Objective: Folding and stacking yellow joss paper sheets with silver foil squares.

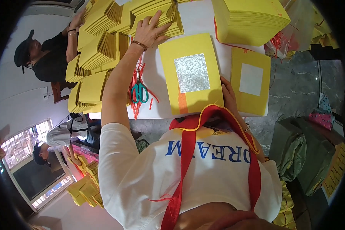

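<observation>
My left hand (151, 31) is stretched out to the far left. It lies open, with fingers spread, on a bundle of folded yellow paper (172, 19). Before me is a yellow paper sheet with a silver foil square (191, 73) and an orange strip below the square. My right hand (229, 96) rests along its right edge, fingers extended; the thumb is hidden. To the right lies another yellow sheet with a pale square (237, 76). Teal-handled scissors (139, 93) lie on red strips (134, 109) beside my left forearm.
More folded yellow bundles (99, 53) cover the table's left side. A tall yellow paper stack (253, 21) stands at the back right, near a clear plastic bag (295, 27). One person (51, 57) works across at left; another (71, 132) is farther off. Dark green boxes (314, 142) stand at right.
</observation>
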A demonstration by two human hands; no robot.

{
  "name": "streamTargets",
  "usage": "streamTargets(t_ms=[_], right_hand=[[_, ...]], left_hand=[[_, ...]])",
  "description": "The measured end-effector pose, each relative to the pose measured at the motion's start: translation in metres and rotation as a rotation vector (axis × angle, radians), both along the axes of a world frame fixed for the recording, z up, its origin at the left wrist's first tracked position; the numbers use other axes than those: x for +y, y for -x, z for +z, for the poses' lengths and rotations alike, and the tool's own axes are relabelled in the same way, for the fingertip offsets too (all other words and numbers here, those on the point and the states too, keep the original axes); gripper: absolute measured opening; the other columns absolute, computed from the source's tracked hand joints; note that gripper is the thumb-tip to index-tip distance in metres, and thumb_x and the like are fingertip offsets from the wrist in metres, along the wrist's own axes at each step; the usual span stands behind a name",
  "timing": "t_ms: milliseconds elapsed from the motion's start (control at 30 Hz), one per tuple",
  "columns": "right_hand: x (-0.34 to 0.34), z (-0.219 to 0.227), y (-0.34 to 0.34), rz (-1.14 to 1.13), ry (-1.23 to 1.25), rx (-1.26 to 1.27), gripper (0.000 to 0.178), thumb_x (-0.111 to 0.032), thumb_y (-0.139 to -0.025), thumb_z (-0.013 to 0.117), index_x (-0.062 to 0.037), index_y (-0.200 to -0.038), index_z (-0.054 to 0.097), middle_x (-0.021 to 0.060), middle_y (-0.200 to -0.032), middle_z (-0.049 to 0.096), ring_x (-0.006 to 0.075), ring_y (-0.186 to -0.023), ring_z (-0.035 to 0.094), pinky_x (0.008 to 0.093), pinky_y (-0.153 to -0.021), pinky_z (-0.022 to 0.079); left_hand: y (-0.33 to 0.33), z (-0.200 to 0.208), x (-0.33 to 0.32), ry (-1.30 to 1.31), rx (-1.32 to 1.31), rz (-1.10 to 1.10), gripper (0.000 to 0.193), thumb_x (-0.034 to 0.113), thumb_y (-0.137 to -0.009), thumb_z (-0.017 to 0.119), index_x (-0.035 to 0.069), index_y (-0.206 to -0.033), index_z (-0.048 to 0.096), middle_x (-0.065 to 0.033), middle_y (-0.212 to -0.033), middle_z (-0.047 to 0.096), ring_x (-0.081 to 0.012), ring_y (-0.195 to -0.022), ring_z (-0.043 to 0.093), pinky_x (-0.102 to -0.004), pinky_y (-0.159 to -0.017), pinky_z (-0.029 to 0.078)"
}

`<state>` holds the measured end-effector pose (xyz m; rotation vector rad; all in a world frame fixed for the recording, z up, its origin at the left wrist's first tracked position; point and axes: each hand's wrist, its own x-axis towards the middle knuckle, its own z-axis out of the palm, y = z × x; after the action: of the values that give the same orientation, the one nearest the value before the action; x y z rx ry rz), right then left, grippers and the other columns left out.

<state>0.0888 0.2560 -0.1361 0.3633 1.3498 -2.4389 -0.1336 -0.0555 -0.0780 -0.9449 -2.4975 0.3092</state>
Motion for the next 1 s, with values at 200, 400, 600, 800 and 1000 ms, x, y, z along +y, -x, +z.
streamTargets(t_ms=[200,400,600,800,1000], right_hand=[[0.002,-0.010,-0.001,0.018,-0.004,0.017,0.038,-0.019,-0.095,0.041,-0.0030,-0.129,0.041,0.0091,-0.131,0.042,0.0171,-0.119,0.040,0.0285,-0.100,0.031],[0.003,-0.010,0.001,0.012,-0.013,0.026,0.037,-0.018,-0.095,0.042,-0.0032,-0.129,0.041,0.0087,-0.131,0.042,0.0168,-0.118,0.040,0.0282,-0.100,0.032],[0.001,-0.004,0.001,0.007,0.025,0.012,0.036,-0.016,-0.095,0.041,-0.0026,-0.129,0.041,0.0087,-0.129,0.044,0.0165,-0.117,0.041,0.0275,-0.099,0.033],[0.000,0.009,0.001,0.004,0.019,-0.012,0.037,-0.017,-0.095,0.040,-0.0023,-0.129,0.040,0.0088,-0.127,0.046,0.0160,-0.113,0.045,0.0280,-0.095,0.037],[0.000,0.009,0.001,0.008,0.014,-0.015,0.037,-0.017,-0.095,0.041,-0.0016,-0.129,0.040,0.0096,-0.125,0.047,0.0160,-0.111,0.047,0.0273,-0.093,0.040]], left_hand=[[0.000,0.000,-0.002,0.080,-0.029,0.038,0.058,0.043,-0.068,0.069,0.044,-0.122,0.046,-0.0027,-0.140,0.029,-0.0270,-0.105,0.045,-0.0416,-0.080,0.040],[0.004,-0.006,-0.004,0.053,-0.014,0.012,0.056,0.038,-0.069,0.068,0.043,-0.121,0.047,-0.0026,-0.140,0.030,-0.0271,-0.105,0.045,-0.0417,-0.080,0.040],[-0.010,-0.028,0.006,0.047,0.035,0.006,0.047,0.033,-0.070,0.066,0.037,-0.115,0.052,-0.0024,-0.139,0.030,-0.0299,-0.106,0.044,-0.0424,-0.081,0.039],[-0.009,-0.017,0.006,0.014,-0.131,-0.011,0.071,0.027,-0.074,0.067,0.036,-0.135,0.032,-0.0073,-0.139,0.031,-0.0337,-0.111,0.043,-0.0444,-0.090,0.038],[-0.012,-0.022,0.019,-0.187,-0.272,0.223,0.083,0.023,-0.065,0.075,0.016,-0.135,0.030,-0.0103,-0.133,0.037,-0.0313,-0.117,0.040,-0.0467,-0.093,0.035]])
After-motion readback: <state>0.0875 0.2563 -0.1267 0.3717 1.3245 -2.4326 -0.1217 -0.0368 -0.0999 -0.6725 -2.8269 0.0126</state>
